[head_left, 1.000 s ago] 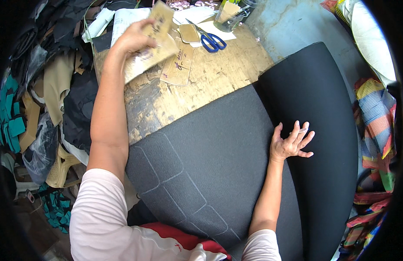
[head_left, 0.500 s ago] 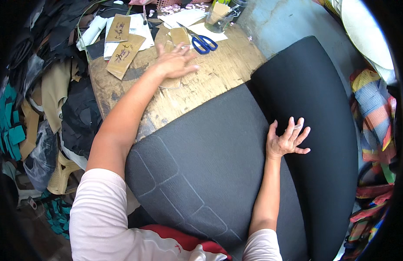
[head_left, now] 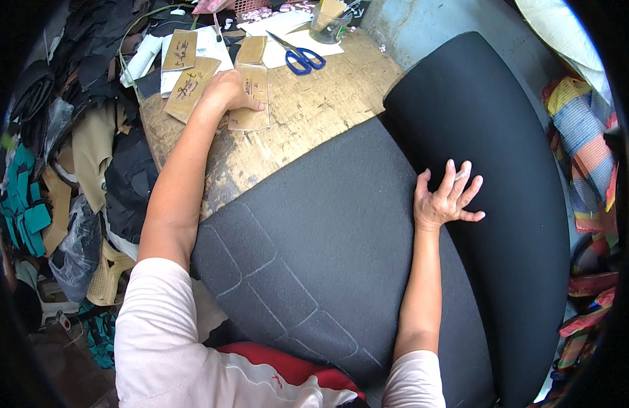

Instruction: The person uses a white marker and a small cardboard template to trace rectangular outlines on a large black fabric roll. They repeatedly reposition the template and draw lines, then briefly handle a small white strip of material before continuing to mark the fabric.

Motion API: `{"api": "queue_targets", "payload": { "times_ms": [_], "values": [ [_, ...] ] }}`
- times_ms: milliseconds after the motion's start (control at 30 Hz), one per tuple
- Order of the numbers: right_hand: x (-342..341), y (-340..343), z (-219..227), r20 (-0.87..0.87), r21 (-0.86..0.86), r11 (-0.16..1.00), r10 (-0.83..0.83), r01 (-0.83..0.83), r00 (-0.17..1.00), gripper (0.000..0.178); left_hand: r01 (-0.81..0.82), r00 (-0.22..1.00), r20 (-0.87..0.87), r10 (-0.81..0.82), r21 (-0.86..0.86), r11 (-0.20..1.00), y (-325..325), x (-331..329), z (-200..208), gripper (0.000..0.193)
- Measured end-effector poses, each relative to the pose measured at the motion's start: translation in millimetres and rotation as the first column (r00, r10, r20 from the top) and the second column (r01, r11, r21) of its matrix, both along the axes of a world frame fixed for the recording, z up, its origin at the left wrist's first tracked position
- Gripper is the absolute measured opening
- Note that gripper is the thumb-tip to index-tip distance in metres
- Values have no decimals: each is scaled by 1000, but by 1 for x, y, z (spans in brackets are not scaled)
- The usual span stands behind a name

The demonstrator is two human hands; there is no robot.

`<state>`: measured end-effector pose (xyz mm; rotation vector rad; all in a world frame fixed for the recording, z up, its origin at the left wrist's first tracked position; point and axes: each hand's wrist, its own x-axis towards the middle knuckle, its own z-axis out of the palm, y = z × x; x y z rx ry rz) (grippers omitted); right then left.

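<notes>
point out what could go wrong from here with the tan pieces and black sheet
The left hand is at some overlapping tan card pieces, so a sweep might scatter them or bump the nearby blue-handled scissors. The pale outlines on the black sheet run close to the person's shirt, which could smudge them. The large black roll might shift and tug the sheet.

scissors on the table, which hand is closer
Left. The left hand is at the brown cards, left of the scissors; the right hand is at the black roll, farther off, right of them and nearer the person.
</notes>
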<state>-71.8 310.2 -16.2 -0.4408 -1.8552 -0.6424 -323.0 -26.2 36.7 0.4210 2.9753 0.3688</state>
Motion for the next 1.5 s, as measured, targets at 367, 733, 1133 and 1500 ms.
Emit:
{"api": "queue_targets", "payload": {
  "times_ms": [367,733,1133,1500],
  "values": [
    [19,-55,41,80,-287,952,134,-106,988,46,-339,911,402,-97,860,381,-27,75,1,29],
    [68,-168,36,-679,-680,-544,216,-491,702,22,448,872,-414,-262,457,769,23,304,-25,49],
    [89,-142,27,-294,-956,-98,321,-277,901,78,-93,941,-275,198,352,931,-58,289,-66,58],
    [192,-155,1,-206,-905,186,594,-382,777,63,-445,626,649,433,-159,881,-242,458,-352,47]
  ]
}}
